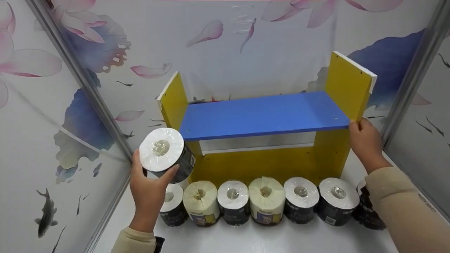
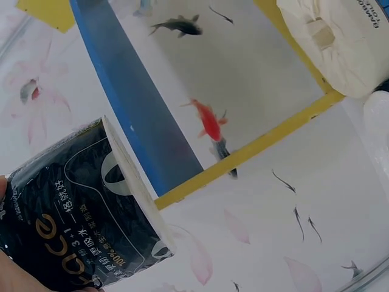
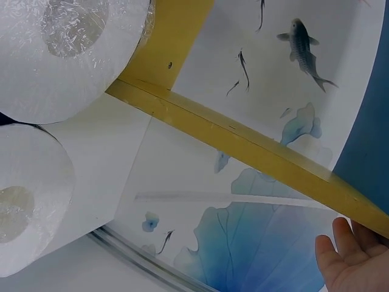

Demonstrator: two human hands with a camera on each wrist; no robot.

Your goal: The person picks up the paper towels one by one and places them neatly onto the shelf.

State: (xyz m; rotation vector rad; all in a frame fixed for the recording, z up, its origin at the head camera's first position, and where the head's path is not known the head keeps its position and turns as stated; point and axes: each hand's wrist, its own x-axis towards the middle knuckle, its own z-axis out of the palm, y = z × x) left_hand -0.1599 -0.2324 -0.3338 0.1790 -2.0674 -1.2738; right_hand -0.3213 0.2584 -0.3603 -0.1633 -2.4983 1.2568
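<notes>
My left hand (image 1: 147, 198) holds a toilet paper roll (image 1: 174, 158) with a black wrapper, thumb on one side and fingers on the other. The roll is raised and tilted beside the left end of a small shelf (image 1: 263, 116) with a blue board and yellow side panels. In the left wrist view, lettering shows on the roll's black wrapper (image 2: 79, 207). My right hand (image 1: 367, 142) grips the edge of the shelf's right side panel near the blue board. Its fingers (image 3: 349, 240) reach behind that panel's edge in the right wrist view.
Several more rolls stand in a row before the shelf, some black-wrapped like the middle one (image 1: 233, 207), two in cream paper, one being the left cream roll (image 1: 202, 207). They rest on a white surface (image 1: 253, 242). Patterned walls (image 1: 91, 182) with metal edges enclose the space.
</notes>
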